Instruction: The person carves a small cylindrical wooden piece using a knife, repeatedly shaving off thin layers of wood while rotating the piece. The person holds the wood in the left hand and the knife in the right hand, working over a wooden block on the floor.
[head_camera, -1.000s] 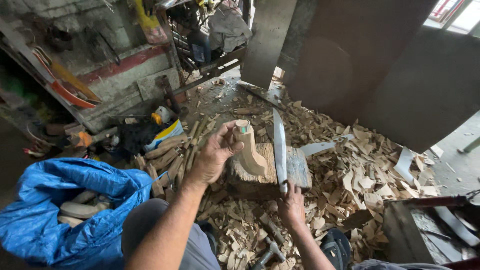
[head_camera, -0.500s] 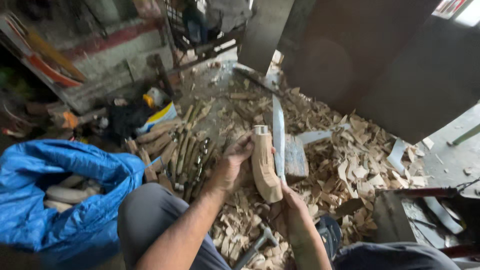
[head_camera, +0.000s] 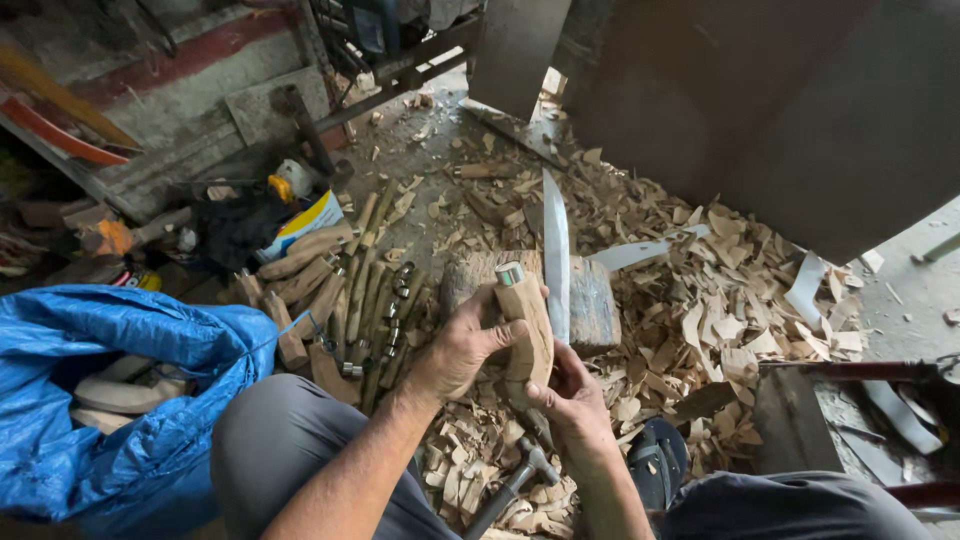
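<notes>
left hand (head_camera: 462, 345) fingers wrapped around carved wooden piece (head_camera: 527, 330), held upright above chopping block (head_camera: 590, 300). right hand (head_camera: 570, 395) fingers closed on long blade (head_camera: 556, 255), just beside the piece. wood chips (head_camera: 720, 310) cover floor; blue bag (head_camera: 110, 400) at left.

You are lifting the wooden handle (head_camera: 527, 335) off the chopping block (head_camera: 590, 300); your right hand (head_camera: 572, 400) is now gripping its lower end.
</notes>
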